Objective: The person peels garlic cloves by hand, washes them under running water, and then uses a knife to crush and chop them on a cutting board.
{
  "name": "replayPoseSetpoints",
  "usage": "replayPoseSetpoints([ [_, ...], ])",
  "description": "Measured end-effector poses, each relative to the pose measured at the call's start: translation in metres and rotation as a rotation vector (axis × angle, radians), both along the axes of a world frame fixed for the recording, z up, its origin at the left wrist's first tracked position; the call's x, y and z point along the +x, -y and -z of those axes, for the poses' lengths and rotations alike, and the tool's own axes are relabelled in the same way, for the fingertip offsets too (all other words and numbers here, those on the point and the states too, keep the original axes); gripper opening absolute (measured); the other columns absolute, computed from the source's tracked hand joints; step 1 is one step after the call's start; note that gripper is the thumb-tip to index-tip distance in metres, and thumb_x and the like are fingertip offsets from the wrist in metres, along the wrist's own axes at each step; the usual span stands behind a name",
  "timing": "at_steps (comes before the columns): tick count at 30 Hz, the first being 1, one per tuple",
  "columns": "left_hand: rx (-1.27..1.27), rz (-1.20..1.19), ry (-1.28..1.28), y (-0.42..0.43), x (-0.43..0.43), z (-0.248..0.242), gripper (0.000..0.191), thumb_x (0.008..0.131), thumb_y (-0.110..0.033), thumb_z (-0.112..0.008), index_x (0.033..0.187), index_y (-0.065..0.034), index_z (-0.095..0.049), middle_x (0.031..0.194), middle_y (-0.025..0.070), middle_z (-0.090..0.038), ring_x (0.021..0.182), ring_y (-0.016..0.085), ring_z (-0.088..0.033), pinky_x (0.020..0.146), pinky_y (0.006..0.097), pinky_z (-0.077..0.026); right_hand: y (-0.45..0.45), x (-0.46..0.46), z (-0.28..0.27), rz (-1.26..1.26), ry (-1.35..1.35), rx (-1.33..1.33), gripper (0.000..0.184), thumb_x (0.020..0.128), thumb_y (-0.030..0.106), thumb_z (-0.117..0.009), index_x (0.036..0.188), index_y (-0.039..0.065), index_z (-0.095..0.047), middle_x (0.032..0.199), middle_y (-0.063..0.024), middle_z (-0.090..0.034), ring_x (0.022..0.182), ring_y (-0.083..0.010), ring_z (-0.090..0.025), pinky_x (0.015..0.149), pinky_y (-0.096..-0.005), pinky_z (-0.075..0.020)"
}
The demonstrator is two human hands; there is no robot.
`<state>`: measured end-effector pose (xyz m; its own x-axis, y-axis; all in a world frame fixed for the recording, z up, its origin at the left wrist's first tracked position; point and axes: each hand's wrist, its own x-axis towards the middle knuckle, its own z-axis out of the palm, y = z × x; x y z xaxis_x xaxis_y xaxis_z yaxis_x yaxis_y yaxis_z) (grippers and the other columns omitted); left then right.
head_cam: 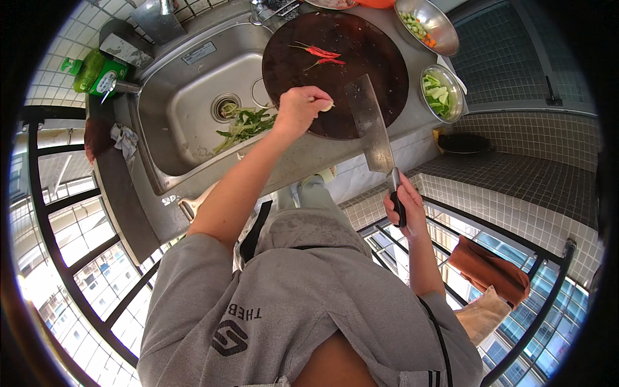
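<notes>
My left hand (pixel 302 110) pinches a small pale piece, perhaps a garlic clove (pixel 328 105), over the near edge of a round dark cutting board (pixel 290 63). A cleaver (pixel 370 121) is in my right hand (pixel 408 205), gripped by its black handle, its wide blade over the board's near right part. Red chili peppers (pixel 324 51) with green stems lie on the far part of the board. To the right stand a metal bowl of cut green and orange vegetables (pixel 420 30) and a smaller bowl of sliced green vegetable (pixel 437 96).
A steel sink (pixel 193 96) with leafy green scraps (pixel 246 125) near its drain is left of the board. Beyond the sink is a faucet (pixel 261 12). A green pump bottle (pixel 99 75) and a crumpled cloth (pixel 124 140) are at the far left. Black railings flank me.
</notes>
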<state>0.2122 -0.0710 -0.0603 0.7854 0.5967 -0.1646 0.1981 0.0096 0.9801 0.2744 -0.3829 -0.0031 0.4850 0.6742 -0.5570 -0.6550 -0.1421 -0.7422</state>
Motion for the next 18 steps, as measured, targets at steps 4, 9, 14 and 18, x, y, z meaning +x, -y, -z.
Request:
replayPoseSetpoints([
  [4,0.318,0.101,0.022,0.008,0.021,0.01,0.009,0.075,-0.007,-0.068,0.083,-0.0041,-0.072,0.079,0.0111,-0.065,0.067,0.019,-0.062,0.062,0.0301,-0.05,-0.008,0.016,0.004,0.012,0.027,0.02,0.052,0.098,0.025,-0.048,0.145,0.011,-0.031,0.071,-0.0051,-0.052,0.046,-0.0059,-0.04,0.04,-0.0192,-0.0325],
  [9,0.7,0.058,0.029,0.007,0.04,0.018,0.014,0.074,-0.01,-0.069,0.087,-0.0056,-0.071,0.074,0.0127,-0.061,0.066,0.027,-0.061,0.067,0.0337,-0.051,-0.022,0.025,0.002,-0.042,0.208,-0.095,0.048,0.098,0.017,-0.046,0.144,0.011,-0.035,0.069,-0.0019,-0.051,0.045,-0.0042,-0.038,0.04,-0.0184,-0.0301],
  [14,0.34,-0.081,0.107,-0.006,0.032,0.008,0.015,0.083,-0.017,-0.066,0.086,-0.0031,-0.068,0.065,0.0085,-0.056,0.061,0.023,-0.058,0.06,0.0321,-0.048,-0.038,0.01,0.003,-0.216,0.683,-0.206,0.043,0.094,0.011,-0.05,0.137,0.01,-0.046,0.078,-0.0017,-0.057,0.061,-0.0087,-0.052,0.055,-0.0241,-0.0445],
  [18,-0.722,-0.212,0.226,-0.026,-0.008,-0.003,0.022,0.094,-0.019,-0.055,0.096,0.0015,-0.061,0.077,0.0067,-0.059,0.069,0.015,-0.058,0.059,0.0256,-0.047,-0.044,-0.011,0.017,-0.161,1.354,-0.18,0.044,0.089,0.007,-0.055,0.133,0.009,-0.05,0.087,-0.0089,-0.062,0.073,-0.0178,-0.059,0.068,-0.029,-0.0498],
])
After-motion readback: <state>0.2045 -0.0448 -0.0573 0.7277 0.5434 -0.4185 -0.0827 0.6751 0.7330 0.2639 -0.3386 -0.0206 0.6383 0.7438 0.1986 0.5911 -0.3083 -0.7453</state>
